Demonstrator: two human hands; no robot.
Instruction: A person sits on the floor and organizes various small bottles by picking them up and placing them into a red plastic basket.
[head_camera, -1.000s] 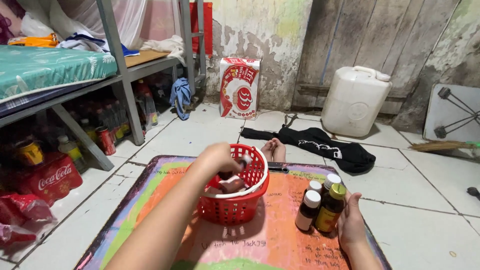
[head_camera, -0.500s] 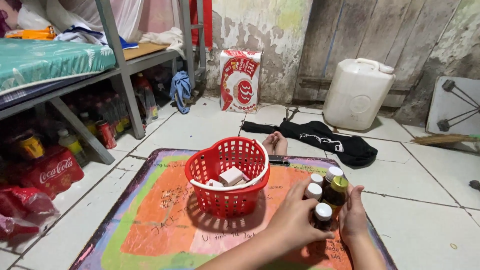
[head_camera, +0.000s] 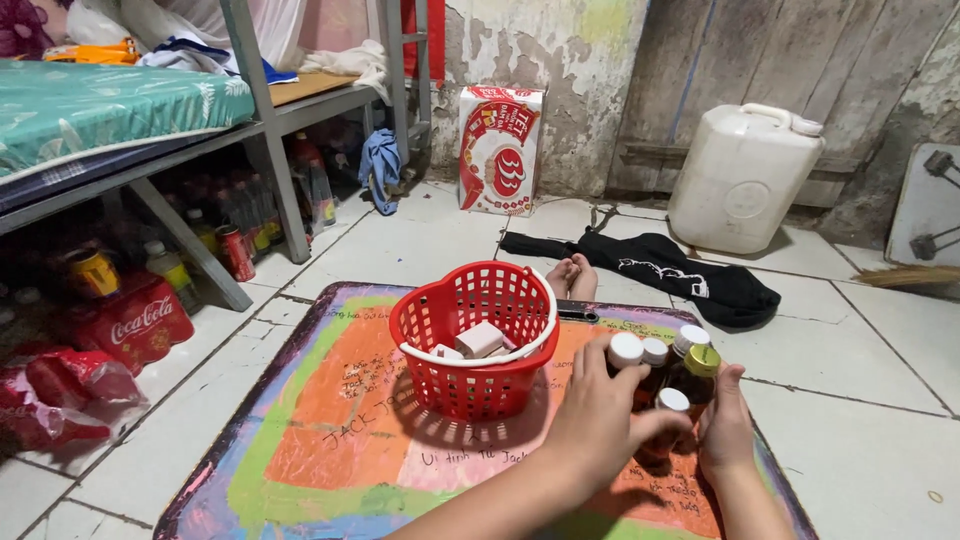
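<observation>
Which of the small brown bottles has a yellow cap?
The tallest brown bottle, beside the right hand; its cap is yellow-gold, while the other bottles' caps are white.

home bedroom | bunk bed | tiled floor | water jug

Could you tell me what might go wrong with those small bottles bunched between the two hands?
The bottles stand tightly packed, so the left hand closing on one could topple its neighbours. The right hand only rests against the cluster's side, so it may not stop a fall. A knocked bottle might roll off the painted board onto the tiles.
</observation>
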